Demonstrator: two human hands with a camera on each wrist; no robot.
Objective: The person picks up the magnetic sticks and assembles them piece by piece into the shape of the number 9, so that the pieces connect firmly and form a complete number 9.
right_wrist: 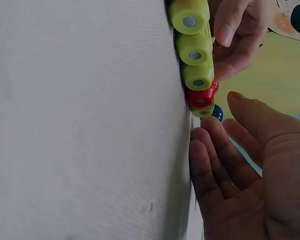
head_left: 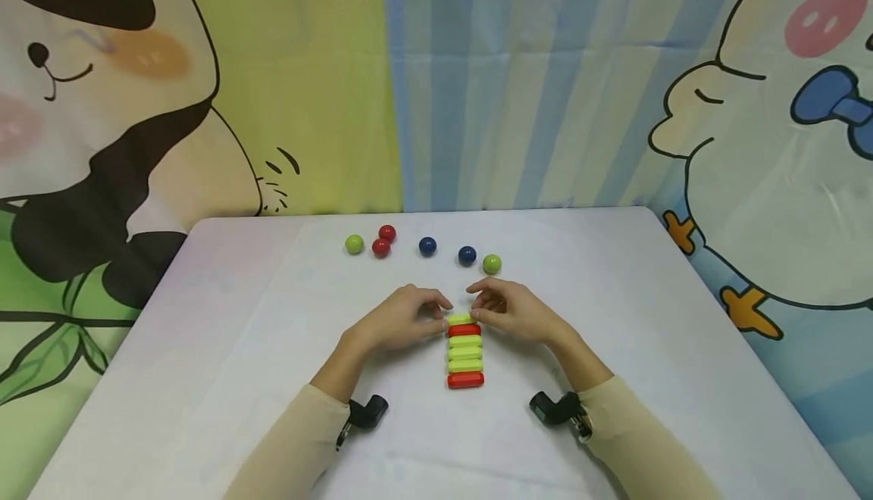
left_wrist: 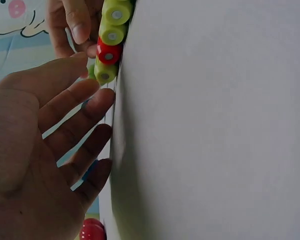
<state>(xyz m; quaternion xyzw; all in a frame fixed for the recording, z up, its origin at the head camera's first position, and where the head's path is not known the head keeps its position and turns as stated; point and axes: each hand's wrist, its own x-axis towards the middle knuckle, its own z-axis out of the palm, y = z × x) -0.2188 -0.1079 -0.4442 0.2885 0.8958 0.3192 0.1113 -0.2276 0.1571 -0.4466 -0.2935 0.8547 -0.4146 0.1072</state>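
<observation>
A row of magnetic sticks lies side by side on the table, each stick running crosswise. The far stick [head_left: 460,320] is yellow-green, with a red stick [head_left: 464,330] just nearer. Several more yellow-green sticks [head_left: 465,353] follow, and another red stick [head_left: 466,380] forms the near end. Grey magnet discs show on the stick ends in both wrist views. My left hand [head_left: 404,317] is at the left end of the far stick, its fingers extended in the left wrist view. At the opposite end, my right hand [head_left: 516,307] has its fingertips against or close beside the same stick.
Beyond the hands lie loose balls: a green ball [head_left: 354,244], two red balls [head_left: 381,248], two dark blue balls [head_left: 467,256] and another green ball [head_left: 492,264]. They sit near the far edge of the white table [head_left: 204,348]. A cartoon-printed curtain [head_left: 327,83] hangs behind.
</observation>
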